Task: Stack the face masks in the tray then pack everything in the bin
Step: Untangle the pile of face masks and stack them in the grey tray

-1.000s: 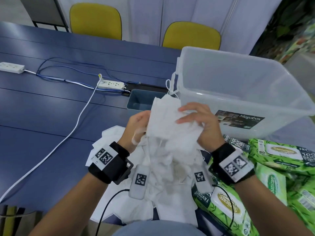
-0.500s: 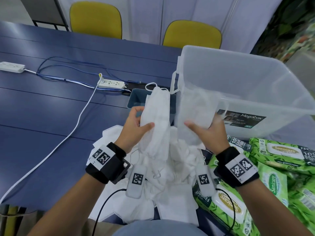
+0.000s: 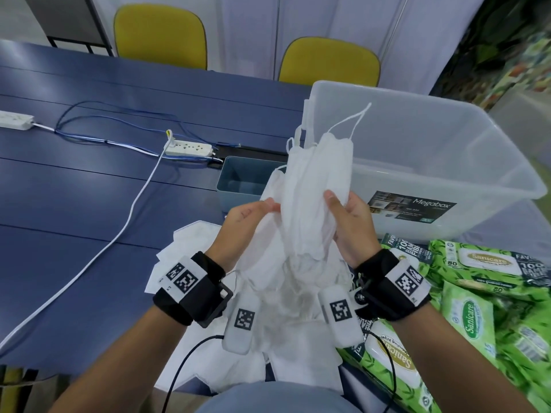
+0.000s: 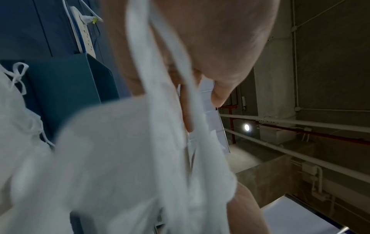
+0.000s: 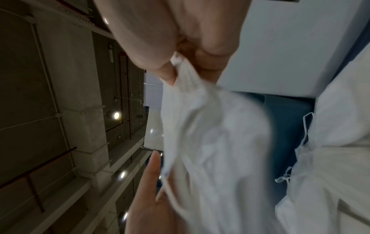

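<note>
I hold a bundle of white face masks [image 3: 316, 186] upright above the table, in front of the clear bin [image 3: 447, 138]. My right hand [image 3: 337, 204] grips the bundle from the right, thumb across its front. My left hand [image 3: 265, 208] pinches the left edge of a mask that hangs from the bundle. The right wrist view shows the thumb and fingers [image 5: 168, 71] pinching mask fabric [image 5: 216, 134]. In the left wrist view a blurred mask [image 4: 120, 150] drapes over my left hand. The small teal tray [image 3: 229, 177] stands just behind my hands. More loose masks [image 3: 190, 242] lie on the table under my wrists.
Several green wipes packs [image 3: 483, 263] lie at the right, beside and in front of the bin. A white power strip [image 3: 188, 149] and its cable [image 3: 125, 228] cross the blue table [image 3: 74, 189] to the left. Two yellow chairs [image 3: 161, 34] stand at the far edge.
The masks were in one low clump, then split between the hands. Now both hands are together again and the bundle stands higher, in front of the bin.
</note>
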Tool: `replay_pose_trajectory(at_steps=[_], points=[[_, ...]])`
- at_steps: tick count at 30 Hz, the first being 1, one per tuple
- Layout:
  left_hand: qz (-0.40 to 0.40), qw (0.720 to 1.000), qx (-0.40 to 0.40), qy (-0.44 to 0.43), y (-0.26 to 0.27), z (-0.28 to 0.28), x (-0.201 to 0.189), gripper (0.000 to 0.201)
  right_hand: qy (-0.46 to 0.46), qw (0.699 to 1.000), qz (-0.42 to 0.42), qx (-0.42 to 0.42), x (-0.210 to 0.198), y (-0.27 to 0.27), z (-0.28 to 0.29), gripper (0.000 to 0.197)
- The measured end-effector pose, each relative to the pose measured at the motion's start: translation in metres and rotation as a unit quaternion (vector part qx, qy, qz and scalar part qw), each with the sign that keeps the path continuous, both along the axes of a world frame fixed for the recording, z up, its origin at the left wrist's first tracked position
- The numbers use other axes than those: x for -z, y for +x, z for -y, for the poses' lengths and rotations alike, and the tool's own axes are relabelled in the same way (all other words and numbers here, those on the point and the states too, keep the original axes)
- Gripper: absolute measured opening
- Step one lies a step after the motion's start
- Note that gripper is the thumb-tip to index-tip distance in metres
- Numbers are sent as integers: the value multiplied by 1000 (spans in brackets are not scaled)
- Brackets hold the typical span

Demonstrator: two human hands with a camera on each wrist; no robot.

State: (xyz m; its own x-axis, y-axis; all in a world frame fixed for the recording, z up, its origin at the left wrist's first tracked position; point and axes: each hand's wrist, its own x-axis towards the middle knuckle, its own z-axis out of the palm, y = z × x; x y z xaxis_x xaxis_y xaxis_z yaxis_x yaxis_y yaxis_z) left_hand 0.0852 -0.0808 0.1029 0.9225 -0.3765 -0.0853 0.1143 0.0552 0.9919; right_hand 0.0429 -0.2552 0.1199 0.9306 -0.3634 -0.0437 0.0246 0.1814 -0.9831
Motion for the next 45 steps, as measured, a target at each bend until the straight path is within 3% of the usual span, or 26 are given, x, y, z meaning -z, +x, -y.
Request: replay_pose_trajectory(at_steps=[2, 9, 17, 19, 22, 25, 28, 31, 34, 36, 39, 41, 45], points=[[-24, 999, -7, -33, 2, 1, 0, 33, -2, 1000, 3, -2, 0, 1, -5, 22], [60, 998, -24, 5, -2, 4, 1, 11, 44, 999, 4, -30, 2, -4, -14, 22], [30, 998, -45, -13, 2, 2, 0, 24, 107, 993, 0, 47, 1, -2, 13, 16], [37, 998, -41, -1, 3, 3, 1, 25, 99, 994, 8, 47, -2, -2, 12, 23], [42, 999, -19, -6, 2, 6, 3, 33, 25, 999, 12, 20, 1, -3, 2, 47], [29, 999, -10, -37, 1, 11, 3, 35, -107, 994, 9, -11, 11, -3, -16, 64], [3, 998, -29, -63, -1, 14, 1, 31, -235, 971, 3, -36, 19, -1, -29, 71], [33, 998, -20, -59, -4, 12, 3, 26, -301, 950, -45, -69, 20, 0, -39, 77], [76, 996, -16, -45, -3, 6, 7, 42, -349, 931, -81, -66, 21, -3, -44, 82], [89, 994, -23, -53, -3, 4, 8, 56, -321, 940, -89, -68, 20, -5, -47, 87], [96, 993, -34, -58, -6, 10, 9, 71, -181, 976, -67, -103, 19, -6, -54, 81], [114, 992, -35, -34, -8, 14, 10, 79, -120, 984, -58, -122, 23, -6, -57, 77], [122, 991, -56, -3, -3, 6, 16, 91, -137, 977, -50, -154, 30, -4, -53, 79]])
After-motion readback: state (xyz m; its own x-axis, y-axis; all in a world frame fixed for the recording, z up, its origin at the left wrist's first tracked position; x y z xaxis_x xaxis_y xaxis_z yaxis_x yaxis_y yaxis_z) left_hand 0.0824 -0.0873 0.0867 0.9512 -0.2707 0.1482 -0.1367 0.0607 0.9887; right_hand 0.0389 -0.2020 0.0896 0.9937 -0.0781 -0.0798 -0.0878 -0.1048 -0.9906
